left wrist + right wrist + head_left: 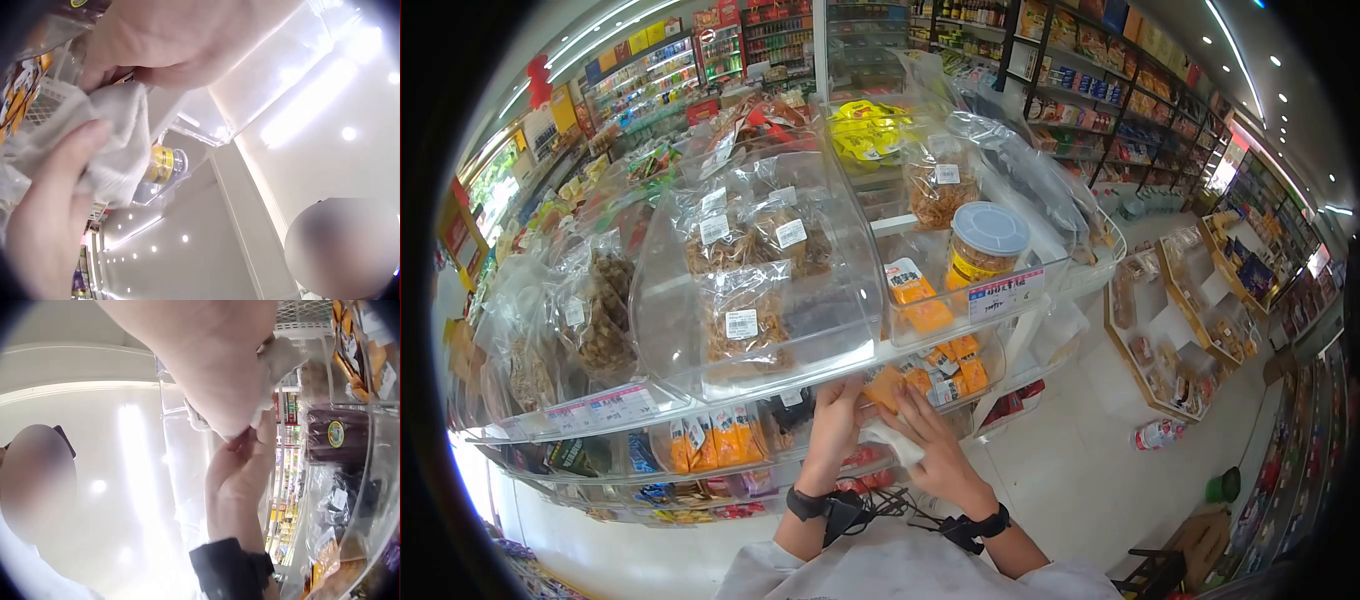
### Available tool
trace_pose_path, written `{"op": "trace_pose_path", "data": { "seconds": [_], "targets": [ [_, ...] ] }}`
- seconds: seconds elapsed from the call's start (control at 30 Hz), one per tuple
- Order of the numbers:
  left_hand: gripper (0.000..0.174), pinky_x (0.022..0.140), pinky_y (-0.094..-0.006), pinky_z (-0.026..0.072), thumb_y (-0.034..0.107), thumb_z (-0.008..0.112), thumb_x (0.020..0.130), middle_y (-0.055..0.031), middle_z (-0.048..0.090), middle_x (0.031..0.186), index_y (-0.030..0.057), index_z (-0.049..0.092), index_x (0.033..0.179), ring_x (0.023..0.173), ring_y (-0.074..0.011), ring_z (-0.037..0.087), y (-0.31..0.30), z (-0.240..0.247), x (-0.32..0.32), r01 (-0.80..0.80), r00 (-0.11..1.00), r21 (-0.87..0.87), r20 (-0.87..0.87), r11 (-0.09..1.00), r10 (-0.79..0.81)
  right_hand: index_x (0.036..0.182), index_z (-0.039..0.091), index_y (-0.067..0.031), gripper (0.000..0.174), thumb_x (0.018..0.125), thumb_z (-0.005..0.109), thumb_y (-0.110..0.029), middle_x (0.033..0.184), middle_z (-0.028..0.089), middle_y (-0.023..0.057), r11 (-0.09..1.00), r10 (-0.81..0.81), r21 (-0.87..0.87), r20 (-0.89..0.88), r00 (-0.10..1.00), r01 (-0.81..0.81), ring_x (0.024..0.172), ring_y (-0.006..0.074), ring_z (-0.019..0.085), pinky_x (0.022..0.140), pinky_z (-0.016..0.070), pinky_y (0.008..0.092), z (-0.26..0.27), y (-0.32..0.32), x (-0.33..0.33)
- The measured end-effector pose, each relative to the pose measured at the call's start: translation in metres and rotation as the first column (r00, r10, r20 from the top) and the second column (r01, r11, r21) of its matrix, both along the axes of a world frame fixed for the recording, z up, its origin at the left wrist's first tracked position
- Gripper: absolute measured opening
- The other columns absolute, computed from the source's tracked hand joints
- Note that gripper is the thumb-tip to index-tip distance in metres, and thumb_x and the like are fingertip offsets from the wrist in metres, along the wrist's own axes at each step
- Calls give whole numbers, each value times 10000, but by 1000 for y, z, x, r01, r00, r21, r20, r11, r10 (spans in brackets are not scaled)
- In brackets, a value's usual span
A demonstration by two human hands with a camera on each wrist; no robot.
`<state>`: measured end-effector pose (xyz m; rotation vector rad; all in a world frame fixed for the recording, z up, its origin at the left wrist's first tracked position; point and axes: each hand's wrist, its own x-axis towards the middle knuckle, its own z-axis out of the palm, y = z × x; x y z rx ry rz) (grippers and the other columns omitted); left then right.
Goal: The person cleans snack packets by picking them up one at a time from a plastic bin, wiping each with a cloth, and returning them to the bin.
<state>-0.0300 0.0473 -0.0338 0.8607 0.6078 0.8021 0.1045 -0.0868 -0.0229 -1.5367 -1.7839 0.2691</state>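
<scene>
Both hands are meeting at the front edge of a clear shelf bin (1000, 345). The right hand (935, 445) is closing its fingers around a white cloth (892, 440), and the left hand (835, 415) is pinching the same cloth from the other side. The cloth is bunching between the two hands. Orange snack packets (920, 375) are lying just beyond the fingertips, and a lidded jar (985, 245) is standing above the right hand.

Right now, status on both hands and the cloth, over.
Left hand, right hand both grip soft white cloth. Orange snack packets crowd close behind. Clear plastic bin overhangs.
</scene>
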Motion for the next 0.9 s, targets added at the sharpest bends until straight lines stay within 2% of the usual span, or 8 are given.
{"op": "trace_pose_path", "data": {
  "seconds": [0.1,0.17,0.27,0.33,0.6,0.7,0.8,0.9],
  "targets": [
    [345,833,-344,609,301,522,1060,-93,676,1074,-25,603,1138,977,-172,691,-2,-10,-6,-17,999,44,-51,999,19,1446,478,-43,473,981,540,-99,1508,447,178,975,-149,101,-361,921,197,1380,330,443,1150,328,423,-21,-7,17],
    [346,868,-350,599,306,529,1058,-71,672,1079,-18,611,1147,975,-162,686,-3,-21,-8,-1,988,107,-152,994,17,1428,478,-8,431,1016,529,-125,1445,518,149,929,-277,-53,-752,598,365,1310,265,511,1113,369,379,-24,-8,27],
    [341,697,-274,518,332,551,1053,8,637,881,8,658,1036,814,-64,583,-20,-4,6,66,972,290,-237,955,5,1393,488,24,440,1021,582,-192,1355,565,96,965,-221,-194,-964,150,174,1223,186,537,1048,412,325,-49,-2,28],
    [369,622,-214,361,342,564,1051,82,555,788,-6,667,984,758,-6,424,-30,5,16,105,955,388,-298,916,17,1386,491,19,472,996,631,-207,1346,567,95,969,-244,-215,-907,342,120,1226,175,532,1039,421,323,-42,-7,12],
    [509,740,-246,503,304,597,1027,-80,662,1028,-47,498,1382,950,-106,631,-34,0,15,139,938,592,-335,794,86,1233,625,13,368,961,691,-227,1020,723,118,943,-334,-267,-740,584,200,895,166,683,818,529,333,-29,-16,11],
    [613,777,-258,513,304,571,1035,-115,658,1154,-47,360,1491,1020,-138,641,-52,11,13,182,938,528,-346,830,14,1101,678,24,286,926,725,-198,784,710,123,912,-410,-134,-316,856,387,660,161,669,615,535,368,-43,-12,21],
    [629,760,-271,523,340,527,1049,-142,656,1217,-57,317,1489,1051,-187,649,-65,25,21,207,914,433,-406,877,-15,1067,680,29,338,899,737,-259,856,692,235,925,-355,-93,137,925,369,743,342,707,660,541,404,-42,-16,18],
    [567,885,-337,533,320,512,1058,-212,685,1129,-111,373,1400,1083,-237,654,-39,-2,27,299,903,282,-393,912,-174,1074,670,38,380,892,735,-290,826,693,215,976,-164,-124,109,980,178,766,388,688,683,541,420,-33,-15,9]
  ]
}}
